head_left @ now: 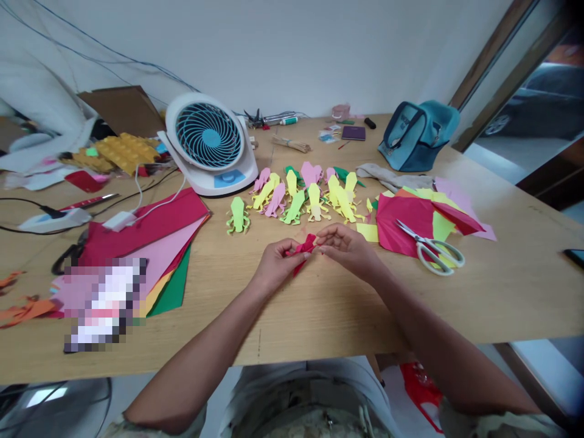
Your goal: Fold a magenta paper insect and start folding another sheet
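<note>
Between my hands, just above the table, is a small piece of folded red paper (306, 244). My left hand (278, 261) pinches its left side between thumb and fingers. At its right side, the fingertips of my right hand (344, 248) are closed on the paper. Part of the piece is hidden behind the fingers. Beyond my hands stand and lie several cut paper bugs with thin legs, among them a yellow one (316, 204), a pink one (275, 201) and a light green one (238, 214) set apart on the left.
White-handled scissors (440, 255) lie on red and yellow paper sheets (401, 222) at right. A fan (210, 143) stands at back left, coloured sheets (171, 292) before it. A blue bag (417, 137) sits at back right. A power strip (55, 220) and cables lie far left.
</note>
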`<act>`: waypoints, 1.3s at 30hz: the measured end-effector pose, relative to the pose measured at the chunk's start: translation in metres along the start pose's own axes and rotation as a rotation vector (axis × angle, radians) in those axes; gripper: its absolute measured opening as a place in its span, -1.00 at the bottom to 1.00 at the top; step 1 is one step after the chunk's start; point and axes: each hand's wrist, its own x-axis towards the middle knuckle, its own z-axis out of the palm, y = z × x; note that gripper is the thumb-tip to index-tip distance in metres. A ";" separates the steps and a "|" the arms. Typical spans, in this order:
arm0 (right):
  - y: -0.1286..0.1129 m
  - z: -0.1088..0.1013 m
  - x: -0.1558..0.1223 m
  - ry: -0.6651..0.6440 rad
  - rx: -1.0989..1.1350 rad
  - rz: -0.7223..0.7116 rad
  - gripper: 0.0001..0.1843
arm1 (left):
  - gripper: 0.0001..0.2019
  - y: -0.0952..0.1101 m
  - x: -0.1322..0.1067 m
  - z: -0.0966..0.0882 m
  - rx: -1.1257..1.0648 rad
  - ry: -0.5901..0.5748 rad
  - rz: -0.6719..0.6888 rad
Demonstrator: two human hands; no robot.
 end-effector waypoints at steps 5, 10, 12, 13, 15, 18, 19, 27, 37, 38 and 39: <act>-0.001 -0.006 0.000 -0.057 0.066 0.156 -0.71 | -0.70 0.000 0.000 -0.001 0.035 -0.015 0.023; -0.002 -0.009 -0.002 -0.031 0.119 0.199 -0.65 | -0.66 -0.004 0.000 -0.002 -0.024 -0.061 -0.037; 0.000 -0.007 -0.001 -0.027 0.156 0.183 -0.63 | -0.64 -0.004 0.000 -0.001 -0.050 -0.064 -0.056; 0.001 -0.006 0.000 -0.017 0.162 0.174 -0.63 | -0.63 -0.004 -0.001 -0.001 -0.058 -0.063 -0.058; 0.003 -0.004 0.001 0.012 0.157 0.169 -0.64 | -0.62 -0.003 -0.001 0.000 -0.067 -0.060 -0.056; 0.004 -0.003 0.002 0.045 0.130 0.168 -0.65 | -0.61 -0.003 0.000 0.000 -0.079 -0.051 -0.058; 0.004 -0.003 0.002 0.044 0.117 0.162 -0.65 | -0.61 -0.004 0.000 0.000 -0.074 -0.051 -0.056; 0.008 0.005 -0.003 0.122 -0.115 -0.014 -0.80 | -0.65 -0.005 0.000 0.000 0.025 -0.038 -0.024; 0.011 -0.002 -0.005 0.047 -0.266 -0.169 -0.94 | -0.66 -0.007 0.002 -0.002 0.026 -0.014 -0.038; 0.010 -0.003 -0.006 0.025 -0.258 -0.145 -0.93 | -0.67 -0.006 0.002 -0.002 0.043 -0.005 -0.030; 0.010 -0.004 -0.006 0.005 -0.237 -0.109 -0.92 | -0.68 -0.005 0.002 -0.002 0.061 0.005 -0.016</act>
